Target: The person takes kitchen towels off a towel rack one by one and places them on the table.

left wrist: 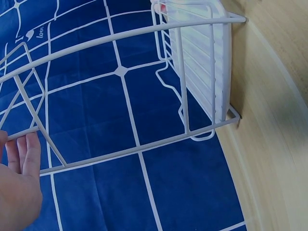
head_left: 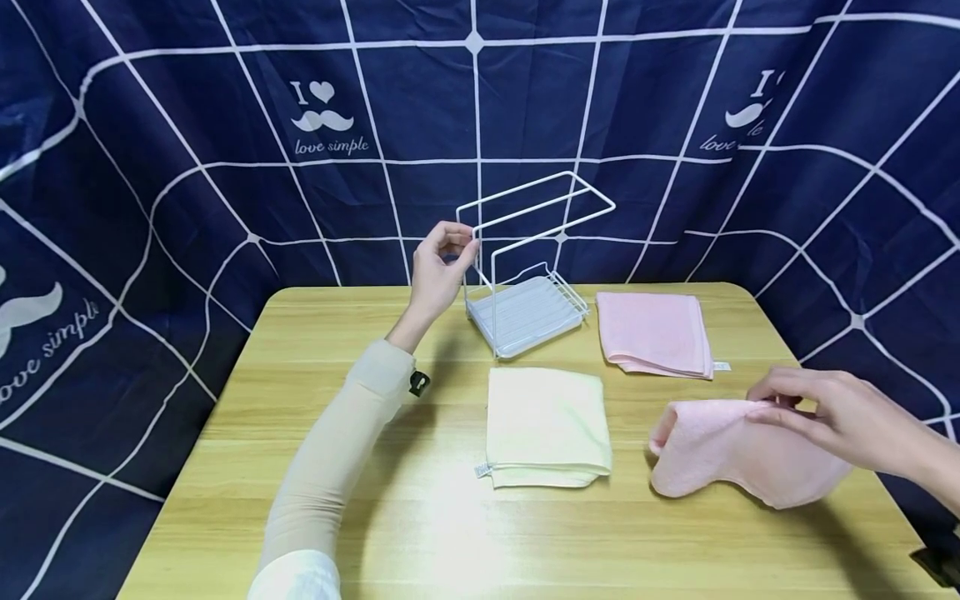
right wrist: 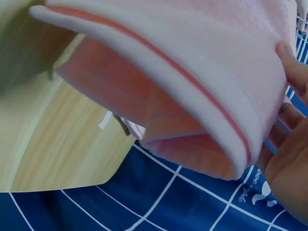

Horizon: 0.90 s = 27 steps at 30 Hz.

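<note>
A white wire rack (head_left: 493, 308) stands at the back of the table, with a pale ribbed tray (head_left: 532, 315) at its base. My left hand (head_left: 441, 271) grips the rack's upper left side; in the left wrist view its fingers (left wrist: 32, 154) curl over a short crossbar. Over the table's right side, my right hand (head_left: 847, 417) pinches a folded pink towel (head_left: 720, 450) by its top edge, thumb in front. The towel droops in a curve, and the right wrist view shows its layered edge (right wrist: 192, 82) hanging apart from the hand.
A second pink towel (head_left: 652, 332) lies folded right of the rack, its white tag (head_left: 722, 366) sticking out. In front of the rack lies a folded pale yellow towel (head_left: 547, 425). A dark blue curtain (head_left: 420, 100) with white lines surrounds the wooden table (head_left: 247, 433).
</note>
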Tool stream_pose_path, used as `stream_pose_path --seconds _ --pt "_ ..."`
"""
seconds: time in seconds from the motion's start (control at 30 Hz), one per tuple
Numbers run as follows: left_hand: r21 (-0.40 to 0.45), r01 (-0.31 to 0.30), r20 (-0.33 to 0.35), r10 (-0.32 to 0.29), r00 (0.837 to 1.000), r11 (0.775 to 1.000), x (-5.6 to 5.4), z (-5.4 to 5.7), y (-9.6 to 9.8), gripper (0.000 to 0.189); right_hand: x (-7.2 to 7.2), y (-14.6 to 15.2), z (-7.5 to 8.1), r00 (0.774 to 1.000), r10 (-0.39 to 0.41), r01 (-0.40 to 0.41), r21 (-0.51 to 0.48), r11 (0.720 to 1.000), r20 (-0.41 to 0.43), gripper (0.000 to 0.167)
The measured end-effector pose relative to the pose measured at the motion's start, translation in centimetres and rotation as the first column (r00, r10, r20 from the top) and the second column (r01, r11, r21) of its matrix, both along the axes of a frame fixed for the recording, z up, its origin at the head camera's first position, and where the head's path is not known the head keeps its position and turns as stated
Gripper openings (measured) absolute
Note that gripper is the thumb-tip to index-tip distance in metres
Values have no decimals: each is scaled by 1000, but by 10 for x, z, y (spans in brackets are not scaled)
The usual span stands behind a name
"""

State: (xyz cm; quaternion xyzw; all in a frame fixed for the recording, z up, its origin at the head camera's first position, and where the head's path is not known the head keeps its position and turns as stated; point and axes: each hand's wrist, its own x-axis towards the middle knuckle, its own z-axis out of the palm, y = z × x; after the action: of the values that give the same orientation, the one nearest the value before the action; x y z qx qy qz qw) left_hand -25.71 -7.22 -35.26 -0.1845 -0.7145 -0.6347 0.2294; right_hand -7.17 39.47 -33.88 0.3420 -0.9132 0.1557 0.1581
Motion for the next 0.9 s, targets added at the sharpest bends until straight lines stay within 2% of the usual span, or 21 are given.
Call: stream_pose_path --seconds 0.17,0.37,0.43,0.63,0.9 --pt "1 0 -2 0 1000 1000 -1 0 -1 18 4 -2 -3 998 52 -53 21 998 43 53" --pt "6 1 6 -1 1000 1000 -2 0 -1 17 -2 -8 -10 995 75 -77 38 996 62 52" --pt "10 8 12 -8 1000 1000 -3 0 -1 18 -6 -8 -15 995 70 -72 39 997 69 47" --pt "16 15 18 -15 1000 1000 -2 0 -1 17 -22 -5 -32 993 94 -95 20 995 67 13" --pt "10 16 17 -17 1000 1000 -2 0 0 21 -46 -5 -48 993 94 -97 39 995 67 12"
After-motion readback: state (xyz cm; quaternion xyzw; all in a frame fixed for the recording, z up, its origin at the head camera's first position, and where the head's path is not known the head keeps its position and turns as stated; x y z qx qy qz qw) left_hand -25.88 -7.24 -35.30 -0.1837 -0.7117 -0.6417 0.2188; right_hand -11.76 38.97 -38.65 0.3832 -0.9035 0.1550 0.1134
